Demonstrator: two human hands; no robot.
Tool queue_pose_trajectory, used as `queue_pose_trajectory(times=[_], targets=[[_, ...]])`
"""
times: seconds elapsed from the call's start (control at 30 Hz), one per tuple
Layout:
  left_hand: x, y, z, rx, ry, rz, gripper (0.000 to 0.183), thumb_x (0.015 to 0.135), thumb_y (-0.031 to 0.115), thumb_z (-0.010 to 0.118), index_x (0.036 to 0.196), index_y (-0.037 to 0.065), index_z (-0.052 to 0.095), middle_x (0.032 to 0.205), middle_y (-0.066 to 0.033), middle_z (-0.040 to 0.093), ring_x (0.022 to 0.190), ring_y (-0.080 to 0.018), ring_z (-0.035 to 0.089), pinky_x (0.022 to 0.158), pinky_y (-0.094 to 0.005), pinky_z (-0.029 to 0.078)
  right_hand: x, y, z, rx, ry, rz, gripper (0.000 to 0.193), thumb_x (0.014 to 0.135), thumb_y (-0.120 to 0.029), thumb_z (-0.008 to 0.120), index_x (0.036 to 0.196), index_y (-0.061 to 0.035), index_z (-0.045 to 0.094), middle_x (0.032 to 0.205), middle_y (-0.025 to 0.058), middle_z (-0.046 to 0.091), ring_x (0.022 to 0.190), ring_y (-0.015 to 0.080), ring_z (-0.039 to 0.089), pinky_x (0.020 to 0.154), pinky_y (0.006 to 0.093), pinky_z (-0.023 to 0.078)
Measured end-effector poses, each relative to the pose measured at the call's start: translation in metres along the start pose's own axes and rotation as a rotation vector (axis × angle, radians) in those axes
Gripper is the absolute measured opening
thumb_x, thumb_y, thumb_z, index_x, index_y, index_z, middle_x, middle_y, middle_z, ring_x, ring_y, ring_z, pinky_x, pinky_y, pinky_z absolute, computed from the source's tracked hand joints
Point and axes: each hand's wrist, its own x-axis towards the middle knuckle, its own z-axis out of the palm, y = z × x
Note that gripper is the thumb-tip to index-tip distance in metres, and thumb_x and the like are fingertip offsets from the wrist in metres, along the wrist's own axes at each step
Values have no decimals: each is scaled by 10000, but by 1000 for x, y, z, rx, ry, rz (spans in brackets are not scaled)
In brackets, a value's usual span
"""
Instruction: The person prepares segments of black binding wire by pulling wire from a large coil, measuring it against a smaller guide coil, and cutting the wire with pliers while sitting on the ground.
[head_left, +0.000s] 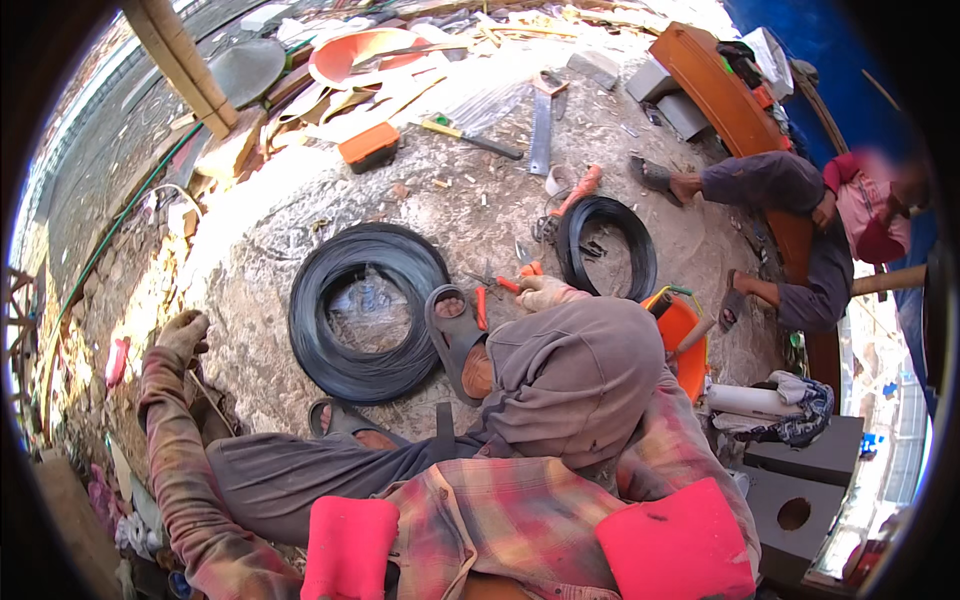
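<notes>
My right hand, in a pale glove, reaches past my knee and holds one handle of orange-handled pliers; the handles are spread apart. Just beyond it lies another orange-handled hand tool. My left hand is out to the left, its fingers curled in; what they hold, if anything, I cannot make out. Between the hands a large coil of dark wire lies flat on the ground, next to my sandalled foot. A smaller dark wire coil lies beyond my right hand.
Farther off are a handsaw, a yellow-handled tool and an orange-and-black box. An orange bucket with tools stands right of my knee. Another person sits at the right. A wooden post rises at the upper left.
</notes>
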Motion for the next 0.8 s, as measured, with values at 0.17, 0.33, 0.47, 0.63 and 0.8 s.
queue_pose_trajectory(times=[0.17, 0.33, 0.47, 0.63, 0.8], targets=[[-7, -3, -6, 236, -50, 114, 515, 847, 387, 588, 1214, 27, 556, 1031, -109, 634, 807, -199, 624, 771, -337, 495, -68, -151, -65, 198, 102, 123, 209, 894, -120, 535, 1079, -24, 548, 808, 62, 569, 604, 155, 555, 446, 278, 390], [-32, 24, 26, 312, 29, 295, 575, 778, 379, 635, 1207, 2, 568, 1122, -217, 622, 1073, -293, 587, 944, -355, 437, -103, -273, -106, -213, 316, -157, 203, 910, -176, 549, 1051, -36, 593, 662, 47, 562, 537, 116, 498, 456, 253, 387], [-51, 67, 65, 503, -28, 323, 570, 797, 363, 603, 1249, 21, 536, 1162, -229, 602, 1094, -316, 580, 956, -375, 430, -101, -333, -97, -361, 278, -356, 206, 911, -212, 544, 1043, -55, 568, 755, 5, 545, 635, 90, 501, 516, 244, 405], [-71, 80, 119, 669, -162, 363, 515, 814, 344, 570, 1242, 59, 538, 1168, -202, 601, 1076, -322, 586, 947, -383, 440, -69, -348, -6, -749, 230, -478, 285, 860, -246, 577, 1039, -26, 609, 892, 150, 642, 818, 247, 606, 772, 347, 481], [-74, 57, 202, 724, -258, 438, 492, 789, 298, 594, 1229, 83, 546, 1139, -191, 602, 1061, -340, 584, 925, -394, 463, -9, -281, 64, -603, 45, -195, 259, 864, -239, 550, 1045, -73, 631, 792, 82, 633, 693, 174, 602, 597, 324, 504]])
